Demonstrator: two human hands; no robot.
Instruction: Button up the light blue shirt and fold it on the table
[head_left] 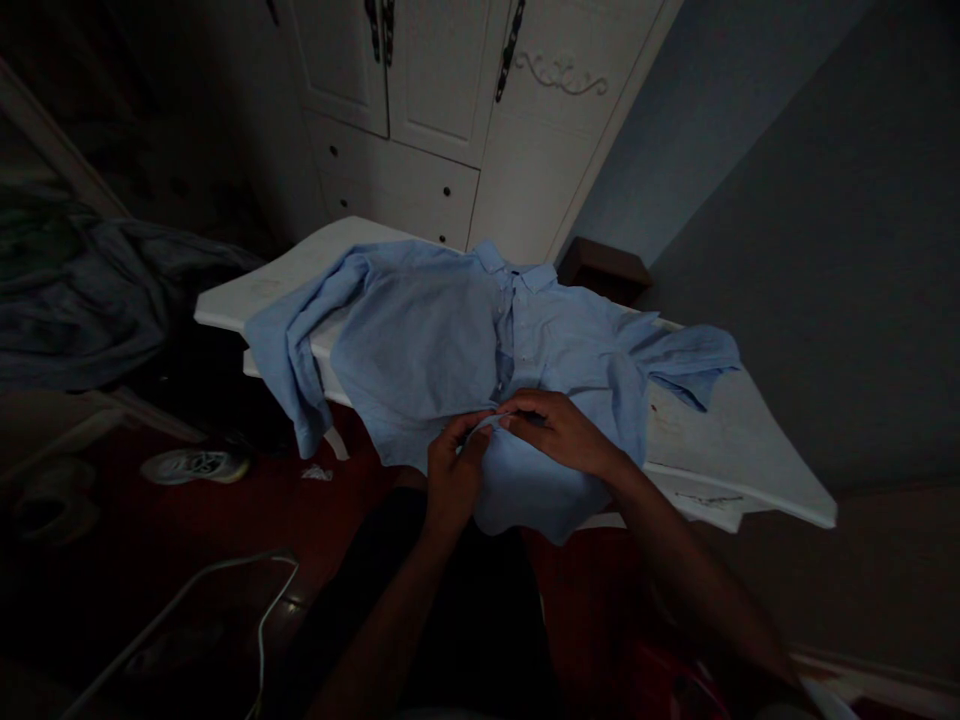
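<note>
A light blue button-up shirt [427,320] lies spread front side up over a white table [750,440], its collar at the far edge. One sleeve droops over the table's left end; the other lies folded toward the right. The lower hem hangs off the near edge. My left hand [456,465] pinches the front placket near the hem. Close beside it, my right hand [559,428] grips the same strip of cloth with bent fingers. Above them the front stands partly apart. Any button between my fingertips is too small to make out.
A white wardrobe [427,90] stands behind the table. Dark clothes [82,300] are heaped at the left. On the red floor are a shoe [195,466] and a white cable [202,572]. A brown box [606,268] sits behind the table.
</note>
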